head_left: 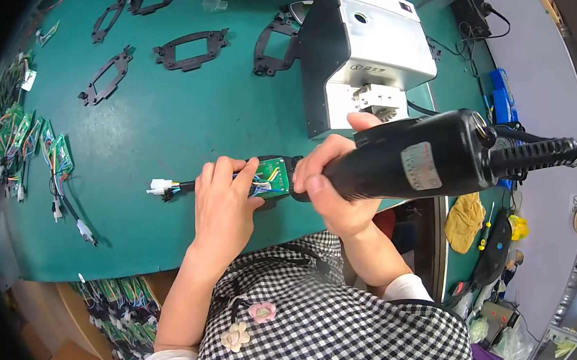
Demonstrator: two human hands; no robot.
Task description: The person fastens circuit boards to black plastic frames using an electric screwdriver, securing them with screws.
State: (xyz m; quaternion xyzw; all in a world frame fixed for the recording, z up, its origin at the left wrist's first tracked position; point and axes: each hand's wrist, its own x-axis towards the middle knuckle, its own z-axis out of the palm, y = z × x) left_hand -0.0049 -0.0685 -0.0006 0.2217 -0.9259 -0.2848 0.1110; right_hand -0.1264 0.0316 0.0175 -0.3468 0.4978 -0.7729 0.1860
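In my right hand [339, 192] is a thick black electric screwdriver [402, 156], its corded rear end pointing right. Its tip is hidden behind my fingers, close to the right edge of a green circuit board [276, 177]. That board, with yellow and blue wires, lies in a black plastic frame [290, 161] on the green table. My left hand [226, 195] presses on the board and frame from the left, fingers closed over them. A cable with a white connector [161, 186] runs out to the left from under that hand.
Several black plastic frames [191, 49] lie across the far table. A silver and black machine [378, 43] stands just beyond my right hand. Wired circuit boards [61, 158] are piled at the left, with more in a box [126, 310] below the table edge. A yellow cloth [465, 221] lies right.
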